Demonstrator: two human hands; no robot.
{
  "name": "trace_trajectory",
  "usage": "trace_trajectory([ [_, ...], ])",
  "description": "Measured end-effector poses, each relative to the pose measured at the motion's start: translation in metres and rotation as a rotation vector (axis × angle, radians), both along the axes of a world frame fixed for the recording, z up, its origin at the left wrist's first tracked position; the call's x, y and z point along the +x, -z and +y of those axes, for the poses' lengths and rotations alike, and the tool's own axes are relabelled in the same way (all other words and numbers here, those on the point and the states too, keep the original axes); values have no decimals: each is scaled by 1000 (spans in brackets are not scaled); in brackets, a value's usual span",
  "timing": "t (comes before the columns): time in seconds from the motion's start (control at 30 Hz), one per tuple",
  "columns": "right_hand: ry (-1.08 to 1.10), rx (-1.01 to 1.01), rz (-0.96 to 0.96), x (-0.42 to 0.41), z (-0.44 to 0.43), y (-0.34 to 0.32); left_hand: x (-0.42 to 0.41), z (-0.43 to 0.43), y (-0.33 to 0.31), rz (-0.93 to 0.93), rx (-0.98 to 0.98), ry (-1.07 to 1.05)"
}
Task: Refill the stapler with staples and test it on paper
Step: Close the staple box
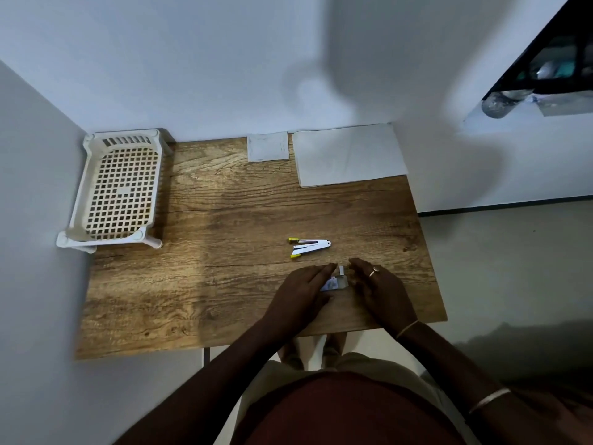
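Observation:
A small white stapler (pixel 310 247) with yellow tips lies hinged open on the wooden table (pixel 224 239), just beyond my hands. Below it sits a small staple box (pixel 335 282), with a pale flap or strip standing up at its far end. My left hand (pixel 300 295) covers the box's left end and holds it with curled fingers. My right hand (pixel 380 289), with a ring on one finger, is at the box's right end with its fingers curved toward it. Its fingertips are blurred, so its grip is unclear. Sheets of white paper (pixel 349 155) lie at the far right corner.
A white perforated plastic basket (pixel 120 187) stands at the table's far left against the wall. A small white pad (pixel 268 146) lies beside the paper at the back edge. Walls close the left and far sides, and the table's right edge drops to the floor.

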State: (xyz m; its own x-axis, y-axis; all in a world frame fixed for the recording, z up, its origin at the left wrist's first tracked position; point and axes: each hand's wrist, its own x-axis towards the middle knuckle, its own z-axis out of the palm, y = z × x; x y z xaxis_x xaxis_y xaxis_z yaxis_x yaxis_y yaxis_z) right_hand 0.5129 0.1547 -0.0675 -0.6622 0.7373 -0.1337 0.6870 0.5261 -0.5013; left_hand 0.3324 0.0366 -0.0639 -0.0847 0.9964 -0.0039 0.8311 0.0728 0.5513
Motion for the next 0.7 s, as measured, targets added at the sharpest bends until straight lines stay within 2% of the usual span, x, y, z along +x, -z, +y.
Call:
trace_trajectory([
  [0.13, -155, 48, -121, -12, 15, 0, 2, 3, 1, -50, -60, -23],
  [0.3, -336, 64, -127, -18, 30, -1, 4, 3, 5, -83, -89, -68],
  [0.7, -362, 93, -102, -18, 37, 1, 4, 4, 11, -101, -159, -124],
])
